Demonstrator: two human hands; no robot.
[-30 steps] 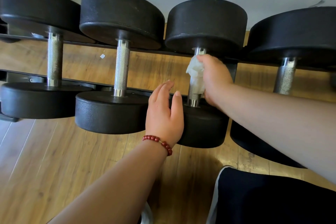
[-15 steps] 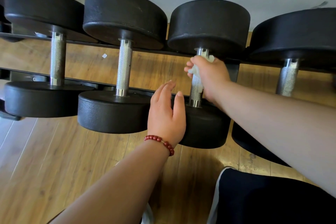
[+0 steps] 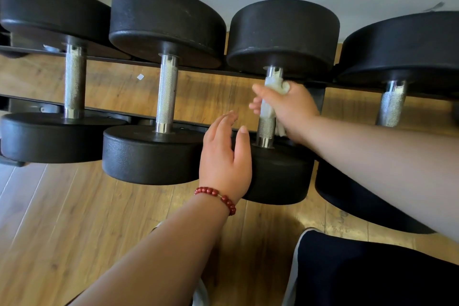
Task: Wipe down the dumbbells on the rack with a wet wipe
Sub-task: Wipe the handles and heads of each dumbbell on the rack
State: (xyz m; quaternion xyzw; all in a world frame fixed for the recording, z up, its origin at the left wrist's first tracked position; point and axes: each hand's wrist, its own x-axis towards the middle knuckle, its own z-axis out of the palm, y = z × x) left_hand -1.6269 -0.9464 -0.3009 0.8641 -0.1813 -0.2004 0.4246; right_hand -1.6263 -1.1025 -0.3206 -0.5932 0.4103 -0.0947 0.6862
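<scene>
Rolled back slightly since half a second ago, the right hand [image 3: 290, 109] clasps the wet wipe [image 3: 269, 107] round the third dumbbell's handle [image 3: 265, 129], whose axis runs away from the person, while the flat-fingered left hand [image 3: 224, 156] rests on its near head [image 3: 278, 174].

Open gaps run between the knurled handles, widest between the second dumbbell's handle [image 3: 167, 97] and the third dumbbell's handle [image 3: 266, 131], though the dark rack rails [image 3: 203, 71] cross beneath them. The black heads [image 3: 169, 22] sit almost touching side by side at both ends, leaving no way through. The right hand [image 3: 290, 109], gripping a wet wipe [image 3: 267, 109], fills the third handle's far half, and the left hand [image 3: 223, 156] lies against its near head.
</scene>
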